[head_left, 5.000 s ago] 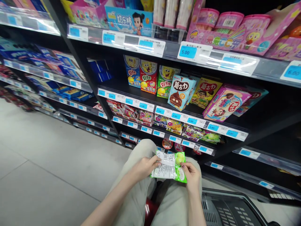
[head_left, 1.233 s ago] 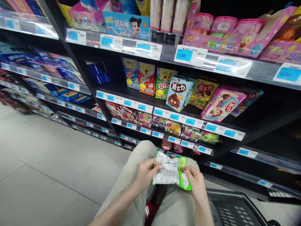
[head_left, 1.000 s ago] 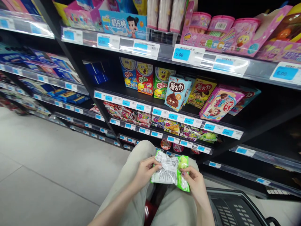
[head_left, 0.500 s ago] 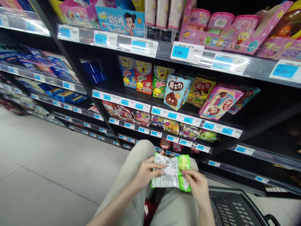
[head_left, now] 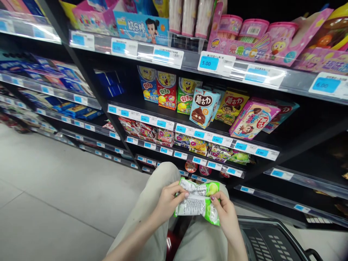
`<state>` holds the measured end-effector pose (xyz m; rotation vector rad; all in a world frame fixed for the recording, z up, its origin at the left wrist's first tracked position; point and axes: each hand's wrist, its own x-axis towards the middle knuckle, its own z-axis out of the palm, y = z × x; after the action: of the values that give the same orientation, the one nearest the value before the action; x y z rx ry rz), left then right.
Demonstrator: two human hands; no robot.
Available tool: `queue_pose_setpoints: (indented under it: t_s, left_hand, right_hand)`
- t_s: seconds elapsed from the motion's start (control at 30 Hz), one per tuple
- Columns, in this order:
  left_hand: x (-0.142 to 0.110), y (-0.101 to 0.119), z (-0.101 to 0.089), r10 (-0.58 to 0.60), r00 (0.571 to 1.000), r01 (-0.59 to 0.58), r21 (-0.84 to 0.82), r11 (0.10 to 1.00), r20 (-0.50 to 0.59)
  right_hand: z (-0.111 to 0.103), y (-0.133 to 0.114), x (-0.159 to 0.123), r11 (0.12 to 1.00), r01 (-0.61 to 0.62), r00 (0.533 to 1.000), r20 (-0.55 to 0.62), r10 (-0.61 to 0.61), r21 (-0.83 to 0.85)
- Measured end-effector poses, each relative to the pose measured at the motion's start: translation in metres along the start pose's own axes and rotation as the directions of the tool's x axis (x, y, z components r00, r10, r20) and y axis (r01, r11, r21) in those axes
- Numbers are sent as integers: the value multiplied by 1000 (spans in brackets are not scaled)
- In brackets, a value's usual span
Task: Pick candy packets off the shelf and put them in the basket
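A small green and white candy bag [head_left: 197,203] lies across my lap, printed side with fine text and green fruit facing up. My left hand [head_left: 168,200] grips its left part, thumb and fingers pinched at the middle seam. At the right part, my right hand [head_left: 223,207] pinches the bag between thumb and fingers beside the fruit picture. The plastic is creased and folded along its middle between the two hands. Fingers under the bag are hidden.
Ahead stands a shelf with boxed snacks [head_left: 205,107] and a lower row of candy bags [head_left: 198,145]. Price tags [head_left: 212,63] line the shelf edges. A black basket [head_left: 268,237] sits at my right, and grey floor tiles [head_left: 49,188] spread to the left.
My fingers have drawn in from lying over the bag to pinching it near the middle. The bag has gone from fairly flat to creased along its seam.
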<state>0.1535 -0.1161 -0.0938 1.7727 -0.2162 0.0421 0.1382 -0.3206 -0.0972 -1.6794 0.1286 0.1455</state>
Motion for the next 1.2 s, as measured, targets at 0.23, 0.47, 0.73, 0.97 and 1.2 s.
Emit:
queue_pose_setpoints:
  t_s: [0.23, 0.47, 0.73, 0.97, 1.2]
  left_hand:
    - [1, 1, 7, -246, 969, 231, -259, 938, -26]
    - [7, -5, 10, -317, 948, 271, -626, 731, 40]
    - [8, -27, 2, -425, 804, 585, -426, 690, 415]
    - [4, -20, 11, -322, 836, 524, -471, 710, 445]
    - [4, -22, 7, -352, 815, 547, -412, 729, 460]
  right_hand:
    - [-1, -3, 1, 1000, 11, 1000, -18, -10, 11]
    - [5, -1, 2, 943, -13, 999, -30, 24, 331]
    - [-15, 4, 2, 934, -7, 997, -70, 34, 357]
    - [-28, 8, 1, 909, -89, 994, -25, 108, 406]
    - [-33, 15, 4, 947, -139, 990, 57, 127, 290]
